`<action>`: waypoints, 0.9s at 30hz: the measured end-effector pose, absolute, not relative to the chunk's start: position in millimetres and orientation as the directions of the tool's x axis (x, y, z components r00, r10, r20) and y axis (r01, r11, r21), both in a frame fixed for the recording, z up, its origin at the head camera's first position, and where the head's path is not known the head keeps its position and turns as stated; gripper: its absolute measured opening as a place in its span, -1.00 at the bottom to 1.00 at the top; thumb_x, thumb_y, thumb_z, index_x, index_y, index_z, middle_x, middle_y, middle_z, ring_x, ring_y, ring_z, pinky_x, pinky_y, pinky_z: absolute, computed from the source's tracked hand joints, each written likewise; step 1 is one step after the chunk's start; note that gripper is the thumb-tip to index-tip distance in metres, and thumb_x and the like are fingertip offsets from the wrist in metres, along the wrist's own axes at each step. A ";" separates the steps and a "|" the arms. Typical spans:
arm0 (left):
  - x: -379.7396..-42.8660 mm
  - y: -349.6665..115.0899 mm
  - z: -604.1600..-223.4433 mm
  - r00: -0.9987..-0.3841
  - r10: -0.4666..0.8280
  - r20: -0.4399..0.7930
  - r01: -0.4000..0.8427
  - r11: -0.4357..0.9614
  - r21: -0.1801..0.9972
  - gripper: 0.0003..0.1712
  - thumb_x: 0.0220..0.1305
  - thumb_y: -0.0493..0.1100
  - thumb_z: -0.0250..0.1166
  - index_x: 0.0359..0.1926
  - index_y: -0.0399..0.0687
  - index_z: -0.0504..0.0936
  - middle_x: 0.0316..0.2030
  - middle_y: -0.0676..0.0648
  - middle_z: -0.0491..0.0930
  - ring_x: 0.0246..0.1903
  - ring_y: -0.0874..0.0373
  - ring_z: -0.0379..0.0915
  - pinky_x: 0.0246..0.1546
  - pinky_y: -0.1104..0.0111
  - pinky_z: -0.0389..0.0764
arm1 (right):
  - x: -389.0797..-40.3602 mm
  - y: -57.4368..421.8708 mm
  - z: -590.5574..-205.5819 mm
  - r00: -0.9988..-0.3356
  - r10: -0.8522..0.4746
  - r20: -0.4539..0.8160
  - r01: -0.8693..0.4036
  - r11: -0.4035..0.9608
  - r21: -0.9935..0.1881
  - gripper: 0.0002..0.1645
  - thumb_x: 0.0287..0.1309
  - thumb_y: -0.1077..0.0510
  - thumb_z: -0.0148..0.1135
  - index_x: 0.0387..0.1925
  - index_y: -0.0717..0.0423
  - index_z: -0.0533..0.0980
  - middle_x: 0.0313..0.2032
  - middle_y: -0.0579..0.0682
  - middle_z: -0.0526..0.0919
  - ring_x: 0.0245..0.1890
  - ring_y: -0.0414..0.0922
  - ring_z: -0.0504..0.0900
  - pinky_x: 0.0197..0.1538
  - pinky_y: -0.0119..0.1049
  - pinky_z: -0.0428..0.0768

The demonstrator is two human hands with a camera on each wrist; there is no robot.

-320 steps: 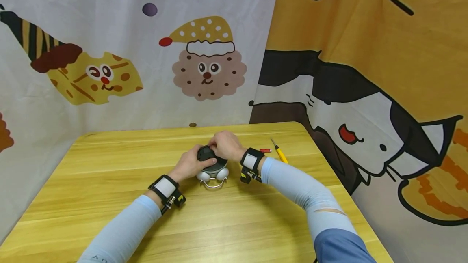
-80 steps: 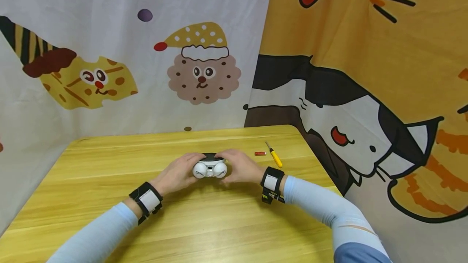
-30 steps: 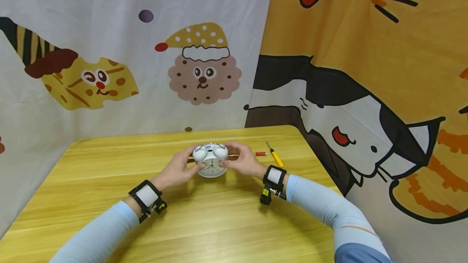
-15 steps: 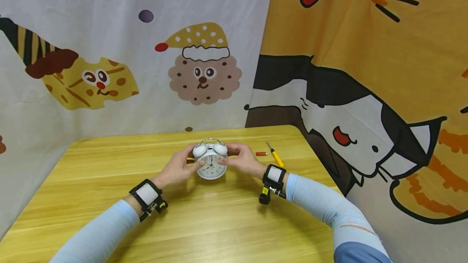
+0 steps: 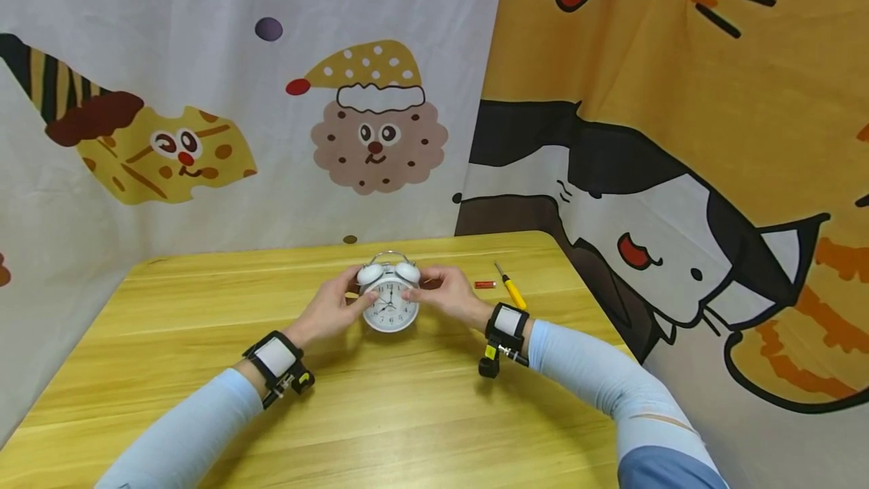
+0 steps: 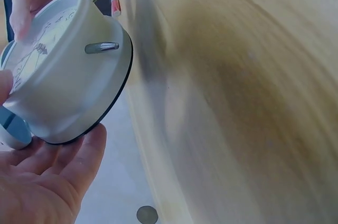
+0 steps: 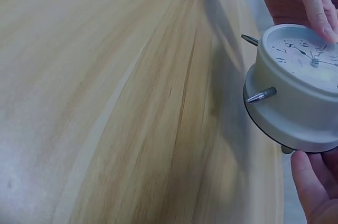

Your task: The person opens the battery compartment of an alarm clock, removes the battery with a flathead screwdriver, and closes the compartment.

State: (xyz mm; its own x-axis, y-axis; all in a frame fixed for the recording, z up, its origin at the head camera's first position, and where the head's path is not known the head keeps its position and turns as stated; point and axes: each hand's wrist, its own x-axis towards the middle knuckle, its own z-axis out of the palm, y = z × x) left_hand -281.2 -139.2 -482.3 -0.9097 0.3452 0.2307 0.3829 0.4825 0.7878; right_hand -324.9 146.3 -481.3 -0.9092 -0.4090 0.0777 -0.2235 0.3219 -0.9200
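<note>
A white twin-bell alarm clock faces the head camera, its bells and wire handle at the top. My left hand grips its left side, thumb on the front rim and fingers behind. On the other side my right hand holds it the same way, thumb over the edge of the dial. In the left wrist view a short metal foot sticks out of the casing, above the wooden surface. Two such feet show in the right wrist view, one of them nearest the camera. The clock's back is mostly hidden.
A small red battery lies on the wooden table right of the clock. Beside it is a screwdriver with a yellow handle. A printed curtain hangs behind the table's far edge.
Earlier the clock lay with its dark back up while the right hand worked there. It has since been turned over, and over the last second tilted upright, dial toward the head camera.
</note>
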 end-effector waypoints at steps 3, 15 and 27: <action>-283.2 -140.4 -483.8 -0.916 0.329 0.228 0.371 0.483 0.793 -0.27 0.66 0.03 0.36 0.62 -0.23 0.40 0.29 -0.32 0.71 0.23 -0.25 0.73 0.14 0.05 0.85 | -326.4 143.8 -481.0 -0.920 -0.386 0.062 -0.200 0.328 -0.923 -0.44 0.22 0.00 0.72 0.22 0.07 0.80 0.13 0.14 0.89 -0.05 -0.17 0.84 0.08 -0.30 0.82; -286.8 -137.0 -490.2 -0.931 0.278 0.236 0.353 0.526 0.773 -0.33 0.64 -0.05 0.38 0.54 -0.37 0.48 0.28 -0.41 0.61 0.21 -0.36 0.71 0.16 -0.05 0.84 | -329.2 139.3 -483.3 -0.937 -0.348 -0.017 -0.101 0.319 -0.942 -0.37 0.21 -0.08 0.73 0.25 0.06 0.79 0.04 0.10 0.92 -0.08 -0.15 0.85 0.07 -0.19 0.86; -294.8 -136.9 -493.4 -0.963 0.233 0.139 0.249 0.555 0.794 -0.37 0.68 0.07 0.31 0.43 -0.35 0.57 0.20 -0.36 0.71 0.12 -0.20 0.78 0.14 0.03 0.83 | -333.5 131.3 -486.9 -0.944 -0.312 -0.103 0.025 0.247 -0.969 -0.37 0.31 -0.03 0.67 0.27 0.22 0.74 0.09 0.20 0.90 -0.17 -0.13 0.93 0.02 -0.21 0.88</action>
